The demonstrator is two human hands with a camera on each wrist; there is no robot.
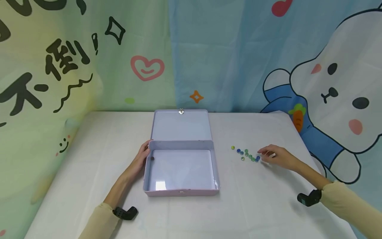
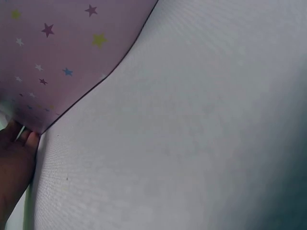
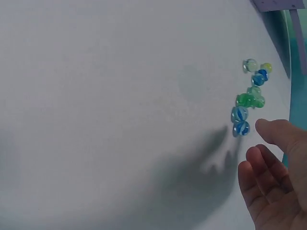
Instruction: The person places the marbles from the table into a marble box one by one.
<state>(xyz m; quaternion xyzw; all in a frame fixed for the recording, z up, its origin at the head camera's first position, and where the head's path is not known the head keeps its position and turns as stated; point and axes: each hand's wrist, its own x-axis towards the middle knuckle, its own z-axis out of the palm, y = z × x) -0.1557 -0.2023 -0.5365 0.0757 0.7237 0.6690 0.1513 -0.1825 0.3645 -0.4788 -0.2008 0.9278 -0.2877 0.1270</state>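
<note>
**Glass marbles (image 1: pixel 246 154) right of star-print box (image 1: pixel 182 192)**
Marbles on white tablecloth (image 1: pixel 244 199), box lid (image 1: pixel 181 126) up. Right hand (image 1: pixel 276 156) just beside them, thumb and fingers apart, nothing held. Left hand (image 1: pixel 141 158) touching box's left wall.

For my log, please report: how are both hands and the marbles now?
Left hand against left side of box. Right hand beside marbles, holding nothing. Marbles loose on table, right of box. No obstacle seen between right hand and marbles.

Printed backdrop (image 1: pixel 206 53), cartoon animal (image 1: pixel 340 81), white tablecloth (image 1: pixel 113 142)
</note>
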